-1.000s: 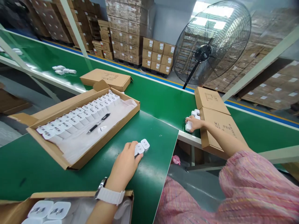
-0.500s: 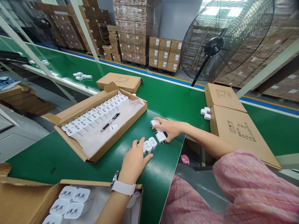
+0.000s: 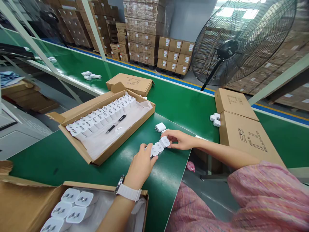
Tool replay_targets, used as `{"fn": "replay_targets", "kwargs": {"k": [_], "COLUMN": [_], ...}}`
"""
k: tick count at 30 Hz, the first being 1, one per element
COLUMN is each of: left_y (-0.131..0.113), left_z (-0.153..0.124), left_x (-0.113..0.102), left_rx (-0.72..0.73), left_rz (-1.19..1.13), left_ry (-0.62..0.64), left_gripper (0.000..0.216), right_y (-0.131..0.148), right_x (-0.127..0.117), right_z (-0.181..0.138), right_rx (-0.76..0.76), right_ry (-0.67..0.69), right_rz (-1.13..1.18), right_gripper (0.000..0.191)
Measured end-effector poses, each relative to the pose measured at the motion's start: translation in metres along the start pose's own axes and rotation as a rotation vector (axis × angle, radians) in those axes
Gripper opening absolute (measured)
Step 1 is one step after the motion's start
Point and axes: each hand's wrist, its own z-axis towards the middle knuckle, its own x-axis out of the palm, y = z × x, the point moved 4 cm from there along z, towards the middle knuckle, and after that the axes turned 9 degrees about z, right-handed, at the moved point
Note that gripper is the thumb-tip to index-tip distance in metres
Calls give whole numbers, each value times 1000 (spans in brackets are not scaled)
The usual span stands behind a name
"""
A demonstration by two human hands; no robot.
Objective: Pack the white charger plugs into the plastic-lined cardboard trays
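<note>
My right hand (image 3: 180, 140) pinches a white charger plug (image 3: 165, 141) at the right end of a short row standing on the green table. Around the left part of that row, my left hand (image 3: 141, 166) closes its thumb and fingers on white charger plugs (image 3: 154, 150), partly hiding them. Just beyond my right hand lies a loose charger plug (image 3: 160, 127) with its prongs pointing left. Another one beside it is mostly covered by my right fingers.
A carton (image 3: 96, 161) left of my hands holds rows of plugs and a pen (image 3: 116, 124). A nearer open box (image 3: 106, 185) has more plugs, under my left forearm. Closed cartons (image 3: 248, 135), a plug cluster (image 3: 215, 119) and a fan (image 3: 228, 50) are beyond.
My right hand has taken a charger plug from the loose ones and brought it against the right end of the row. My left hand stays at the row's left end.
</note>
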Motion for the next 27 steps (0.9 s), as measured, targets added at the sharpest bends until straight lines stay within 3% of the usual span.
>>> {"fn": "replay_targets", "kwargs": {"k": [2,5,10,16,22,27], "left_y": [1,2,0,0,4,7], "left_z": [1,0,-2,-2,1,1], "left_x": [2,2,-1,-2,2,5], "left_rx": [-7,-17,-17,-22,-47,-96], "left_rz": [-2,50,92,93,33,43], "left_ry": [-3,-5,-4,-23,-20,-14], "left_gripper": [37,40,38,39,48,63], "right_y": [-6,-16,-30,-23,-15,-14], "right_x": [-4,-14,-17,-27,-13,-17], "right_z": [2,3,2,-2,11,19], "right_rx": [2,-43,-18,14,2,-33], "right_ry": [-101,-211,-79,-182,63,54], "right_rz": [-18,-295,-572,-259,-186,-164], "right_gripper": [44,48,44,35,55,51]}}
